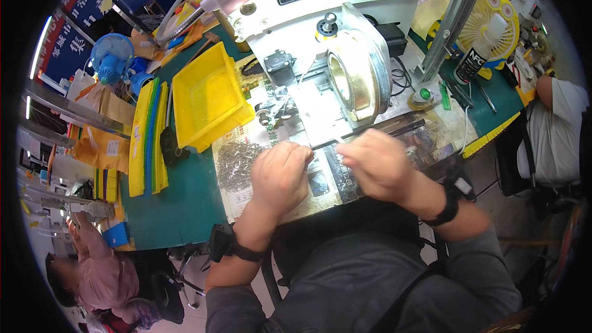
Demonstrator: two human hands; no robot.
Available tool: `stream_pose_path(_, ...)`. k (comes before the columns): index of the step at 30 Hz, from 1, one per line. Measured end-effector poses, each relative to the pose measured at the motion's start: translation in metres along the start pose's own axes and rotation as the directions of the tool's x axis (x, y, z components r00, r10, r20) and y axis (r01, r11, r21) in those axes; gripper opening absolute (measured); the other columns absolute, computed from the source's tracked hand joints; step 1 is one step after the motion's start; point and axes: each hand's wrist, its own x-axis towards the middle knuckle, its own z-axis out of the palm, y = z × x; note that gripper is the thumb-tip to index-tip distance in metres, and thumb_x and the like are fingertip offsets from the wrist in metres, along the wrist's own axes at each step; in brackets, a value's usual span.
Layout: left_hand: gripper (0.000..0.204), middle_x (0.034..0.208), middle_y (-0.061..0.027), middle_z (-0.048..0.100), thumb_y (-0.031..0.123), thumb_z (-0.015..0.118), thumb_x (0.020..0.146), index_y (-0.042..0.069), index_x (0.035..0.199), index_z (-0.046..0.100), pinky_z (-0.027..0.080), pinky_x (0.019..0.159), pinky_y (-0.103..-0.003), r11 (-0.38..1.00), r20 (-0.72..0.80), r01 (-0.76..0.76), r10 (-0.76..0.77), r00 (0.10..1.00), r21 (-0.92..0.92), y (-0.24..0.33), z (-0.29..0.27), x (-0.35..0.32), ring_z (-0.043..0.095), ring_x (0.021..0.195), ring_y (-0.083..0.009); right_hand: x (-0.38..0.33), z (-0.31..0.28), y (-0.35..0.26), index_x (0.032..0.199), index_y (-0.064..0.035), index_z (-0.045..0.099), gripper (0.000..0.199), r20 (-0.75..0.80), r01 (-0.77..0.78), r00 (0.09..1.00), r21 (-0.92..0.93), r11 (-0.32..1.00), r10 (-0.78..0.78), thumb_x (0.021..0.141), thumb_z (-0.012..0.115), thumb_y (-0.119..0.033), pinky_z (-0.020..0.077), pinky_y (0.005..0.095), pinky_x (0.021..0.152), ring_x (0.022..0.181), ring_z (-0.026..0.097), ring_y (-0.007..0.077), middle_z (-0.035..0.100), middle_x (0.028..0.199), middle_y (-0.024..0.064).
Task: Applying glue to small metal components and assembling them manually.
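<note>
My left hand [280,176] is closed in front of the machine, fingers curled in. Any object in its grip is too small or hidden to name. My right hand [379,166], slightly blurred, is closed too, with its fingertips pinched near a small pale spot by the dark bar [394,134]. Both hands hover over the paper-covered front of the bench. Beyond them stands a white benchtop machine [388,0] with a brass-coloured ring wheel [361,80] and a bright light on its middle. Beside my left hand lies a tangled heap of thin metal strands [237,163].
A yellow plastic bin [213,95] stands left on the green bench top [176,213], beside yellow and blue strips [148,139]. At the right are a spray can [472,65], a green-capped jar [423,97] and a yellow fan [490,18]. Other people sit at both sides.
</note>
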Motion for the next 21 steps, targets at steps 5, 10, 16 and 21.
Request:
stream_pose_path(5, 0.017, 0.079, -0.0075, 0.062, 0.000, 0.071, 0.076, 0.008, 0.088, 0.062, 0.045, 0.059, -0.038, 1.000, 0.002, -0.003, 0.003, 1.000, -0.026, -0.003, -0.001, -0.003, 0.061, 0.067, -0.0279, -0.012, 0.006, -0.003, 0.111, -0.0040, 0.067, 0.035, 0.287, -0.301, 0.910, -0.036, 0.953, 0.298, 0.083, 0.076, -0.024, 0.0505, 0.0397, 0.073, 0.084, 0.063, 0.0311, 0.063, 0.094, 0.0119)
stream_pose_path(10, 0.018, 0.079, -0.0077, 0.063, -0.001, 0.070, 0.074, 0.008, 0.088, 0.063, 0.045, 0.058, -0.038, 1.000, 0.013, 0.004, -0.004, 1.000, -0.016, -0.005, -0.004, -0.005, 0.061, 0.067, -0.0281, -0.042, -0.064, 0.039, 0.136, 0.0037, 0.052, 0.069, 0.067, -0.261, 0.936, -0.526, 0.809, 0.345, 0.081, 0.077, -0.030, 0.0412, 0.0467, 0.105, 0.126, 0.053, 0.0374, 0.054, 0.138, 0.0238)
stream_pose_path(16, 0.018, 0.080, -0.0083, 0.063, -0.001, 0.071, 0.075, 0.007, 0.088, 0.063, 0.046, 0.059, -0.038, 0.999, 0.001, 0.001, -0.001, 1.000, -0.041, -0.001, -0.007, -0.007, 0.061, 0.068, -0.0288, -0.049, -0.082, 0.058, 0.147, 0.0058, 0.040, 0.082, 0.225, -0.446, 0.764, -0.494, 0.746, 0.605, 0.083, 0.074, -0.033, 0.0239, 0.0500, 0.120, 0.146, 0.031, 0.0432, 0.034, 0.156, 0.0276)
stream_pose_path(21, 0.018, 0.080, -0.0086, 0.063, -0.002, 0.071, 0.075, 0.007, 0.088, 0.063, 0.047, 0.059, -0.039, 0.999, 0.019, -0.034, 0.034, 0.999, -0.009, 0.002, -0.015, -0.004, 0.062, 0.069, -0.0297, -0.063, -0.065, 0.067, 0.148, 0.0048, 0.040, 0.082, 0.039, -0.380, 0.884, -0.520, 0.765, 0.466, 0.085, 0.073, -0.035, 0.0240, 0.0511, 0.119, 0.146, 0.029, 0.0442, 0.029, 0.159, 0.0274)
